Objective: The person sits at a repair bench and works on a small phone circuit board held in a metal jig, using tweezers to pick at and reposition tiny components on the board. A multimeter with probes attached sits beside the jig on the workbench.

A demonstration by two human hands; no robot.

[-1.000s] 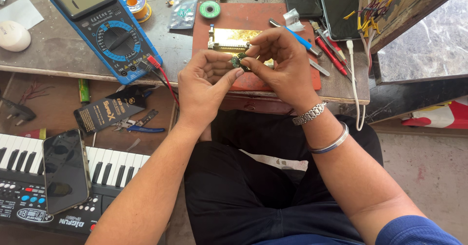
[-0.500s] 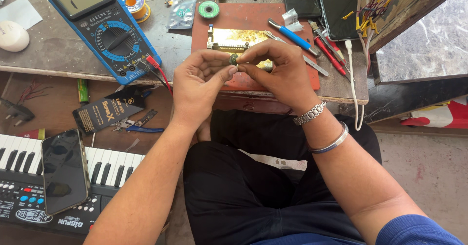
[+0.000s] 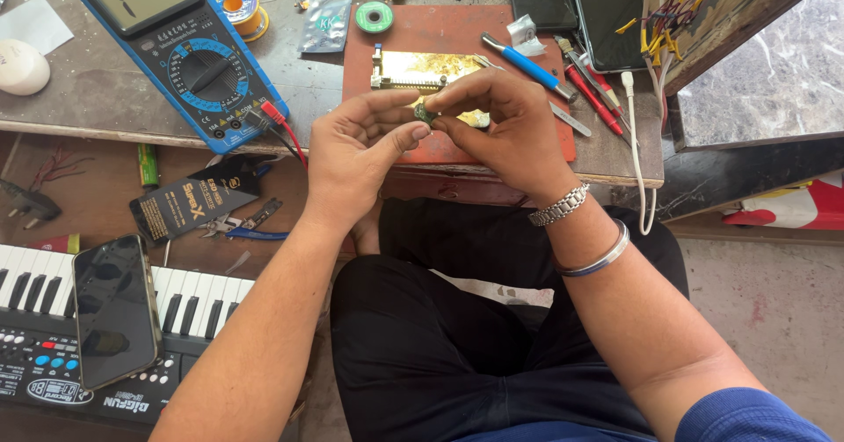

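Small green part (image 3: 425, 112), pinched between both hands, above red mat (image 3: 369, 73)

Blue multimeter (image 3: 180, 51) with red and black leads, reddish-brown mat (image 3: 440, 46), gold-coloured board (image 3: 420, 68) on it. Small green part (image 3: 424, 112) between the fingers. Black-and-white keyboard (image 3: 185, 301), black phone (image 3: 114, 308), blue and red screwdrivers (image 3: 563, 77), black trousers (image 3: 457, 336).

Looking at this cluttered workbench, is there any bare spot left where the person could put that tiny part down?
Some. The grey benchtop is bare between the white mouse and the blue multimeter. The red mat is open between the green solder-wick reel and the blue screwdriver. The mat's right edge is crowded with tools, and both hands, left hand and right hand, cover its front.
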